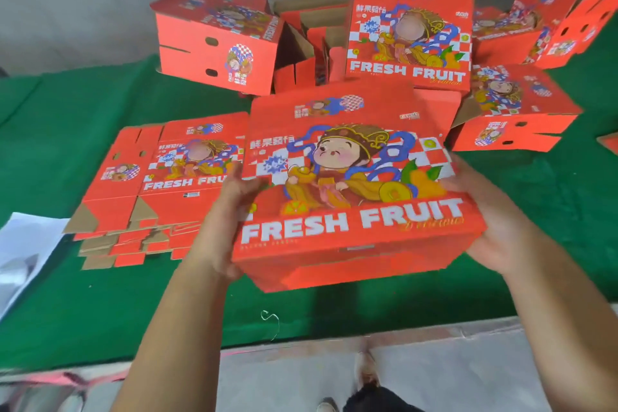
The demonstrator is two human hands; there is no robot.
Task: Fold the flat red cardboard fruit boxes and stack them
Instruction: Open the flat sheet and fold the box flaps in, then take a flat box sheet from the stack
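- We hold a folded red box (354, 191) above the green cloth (100, 294), one hand at each short end.
- Our left hand (227, 211) grips the left end, thumb on the printed top and fingers curled beneath.
- Our right hand (495, 231) cups the right end from below, palm up, fingers bent round the lower corner.
- The box's long axis runs left to right across us; its printed lid faces up and tilts toward us, with the words FRESH FRUIT reading upright along the near edge.
- To the left, a stack of flat boxes (157, 187) lies on the cloth, just beside our left hand, its brown flaps pointing toward us.
- Behind the held box, a second folded box (408, 30) stands on edge with its lid facing us.
- Another folded box (217, 40) rests at the back left; more (511, 110) crowd the right side.
- Green cloth lies bare below the held box up to the table's near edge, and also at the far right.
- White paper (23, 251) lies at the left edge.
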